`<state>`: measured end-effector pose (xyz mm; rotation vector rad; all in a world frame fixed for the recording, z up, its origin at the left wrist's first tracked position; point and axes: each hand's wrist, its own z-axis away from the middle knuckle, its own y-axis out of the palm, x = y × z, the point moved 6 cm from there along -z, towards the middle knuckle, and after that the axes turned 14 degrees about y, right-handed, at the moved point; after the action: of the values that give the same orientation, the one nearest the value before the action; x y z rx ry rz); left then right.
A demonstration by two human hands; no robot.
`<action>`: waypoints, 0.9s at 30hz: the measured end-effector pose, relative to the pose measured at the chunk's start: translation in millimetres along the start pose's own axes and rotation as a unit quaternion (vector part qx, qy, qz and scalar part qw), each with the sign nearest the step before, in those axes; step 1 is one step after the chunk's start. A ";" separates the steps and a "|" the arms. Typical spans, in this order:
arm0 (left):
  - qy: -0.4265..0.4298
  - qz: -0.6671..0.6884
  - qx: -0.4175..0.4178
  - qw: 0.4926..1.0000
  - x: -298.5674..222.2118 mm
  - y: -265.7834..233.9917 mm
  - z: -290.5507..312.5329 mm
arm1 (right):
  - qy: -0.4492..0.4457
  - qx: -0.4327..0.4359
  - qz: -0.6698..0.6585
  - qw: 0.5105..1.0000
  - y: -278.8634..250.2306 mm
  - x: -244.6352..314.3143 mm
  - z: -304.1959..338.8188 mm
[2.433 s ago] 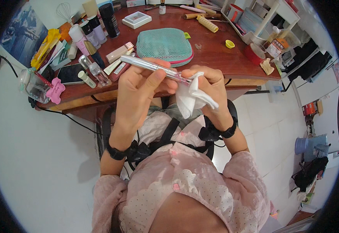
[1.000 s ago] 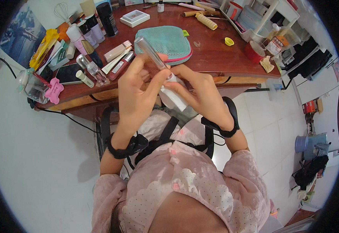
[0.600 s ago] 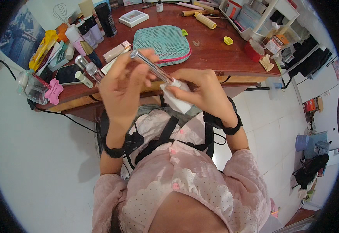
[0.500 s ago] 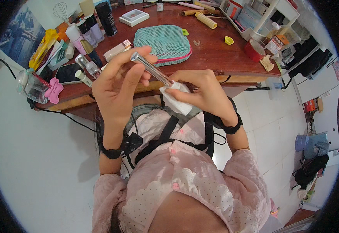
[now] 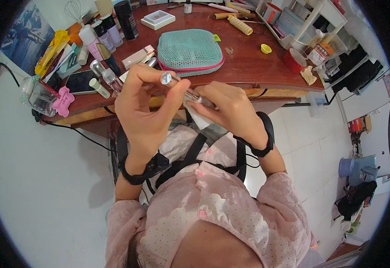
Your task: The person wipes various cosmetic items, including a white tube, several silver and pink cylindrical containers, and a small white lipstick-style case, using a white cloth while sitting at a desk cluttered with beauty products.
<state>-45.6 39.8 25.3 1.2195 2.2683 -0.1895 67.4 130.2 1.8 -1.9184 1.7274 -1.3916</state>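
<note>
The table (image 5: 253, 62) is showing glossy wood under the mesh-cloth pouch (image 5: 189, 48). In front of the pouch, a smooth tube (image 5: 190, 95) is gleaming like metal, and a tissue (image 5: 198, 119) is looking matt, papery.

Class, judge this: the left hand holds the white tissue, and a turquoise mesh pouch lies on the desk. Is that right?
Not quite: the right hand, not the left hand, holds the white tissue, as the head view shows. A turquoise mesh pouch does lie on the desk.

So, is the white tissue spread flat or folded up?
Not spread flat; whether folded, I can't tell: the right hand grips the white tissue, leaving only a flap showing.
</note>
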 end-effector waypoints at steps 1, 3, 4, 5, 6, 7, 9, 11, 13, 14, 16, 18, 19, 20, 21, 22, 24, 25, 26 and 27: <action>0.018 -0.019 0.002 1.000 -1.3 0.9 -0.5 | -0.007 -0.012 0.020 1.000 0.3 0.0 0.0; 0.036 -0.039 0.004 0.999 -1.9 1.5 -0.2 | -0.017 -0.017 0.035 0.999 -1.9 0.9 -0.8; 0.039 -0.046 0.008 0.998 -1.2 1.9 0.5 | -0.026 -0.021 0.051 0.998 -2.7 1.8 -1.1; 0.041 -0.053 0.012 0.998 -1.0 2.3 0.9 | -0.026 -0.021 0.051 0.998 -2.3 1.3 -2.4; 0.041 -0.053 0.012 0.998 -1.3 2.6 0.5 | -0.040 -0.047 0.042 0.997 -4.5 2.1 -3.4; 0.043 -0.053 0.009 0.998 -2.3 2.4 -0.1 | -0.053 -0.072 0.032 0.995 -7.3 3.2 -3.2; 0.046 -0.053 0.007 0.998 -3.1 1.6 -0.2 | -0.036 -0.065 0.028 0.997 -11.6 7.1 -3.8; 0.042 -0.056 0.007 0.998 -2.3 0.6 0.3 | -0.019 -0.058 0.024 0.998 -10.8 7.1 -2.7; 0.054 -0.050 -0.004 0.997 -2.3 2.0 1.4 | -0.007 -0.038 -0.007 0.999 -4.8 4.1 -0.3; 0.065 -0.043 -0.015 0.997 -3.3 1.9 1.6 | -0.006 -0.039 -0.007 0.999 -5.6 5.9 0.2; 0.036 0.023 0.007 0.999 -1.6 -0.1 -1.0 | 0.011 0.000 -0.069 0.998 -6.2 8.1 -0.8; 0.006 0.088 0.028 0.996 -2.2 2.6 -3.9 | 0.048 0.035 -0.100 0.993 -7.9 8.2 -1.1; -0.031 0.160 0.038 0.986 -1.0 6.9 -4.5 | 0.085 0.072 -0.131 0.985 -6.6 6.0 -1.2; -0.068 0.231 0.049 0.969 0.6 11.3 -3.7 | 0.084 0.073 -0.132 0.985 -9.9 5.7 -2.6; -0.068 0.232 0.051 0.969 1.8 8.7 -4.9 | 0.101 0.116 -0.160 0.975 -9.7 2.2 -4.2; -0.076 0.196 0.103 0.972 3.9 6.7 -5.0 | 0.116 0.160 -0.188 0.962 -7.5 -0.4 -4.6; -0.072 0.147 0.135 0.977 6.0 8.9 -5.4 | 0.095 0.161 -0.198 0.962 -2.8 -1.8 -3.5; -0.072 0.148 0.136 0.977 7.0 8.3 -5.4 | 0.074 0.164 -0.209 0.961 -1.2 -0.3 -3.2; -0.063 0.147 0.152 0.975 6.9 8.6 -5.1 | 0.062 0.180 -0.203 0.961 -0.7 0.9 -3.0; -0.055 0.148 0.169 0.973 6.5 9.9 -4.7 | 0.063 0.179 -0.203 0.961 -0.5 -0.2 -3.0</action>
<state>-42.4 52.0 27.1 1.6590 1.9819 -0.5317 65.6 131.8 3.7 -2.0749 1.0531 -1.8507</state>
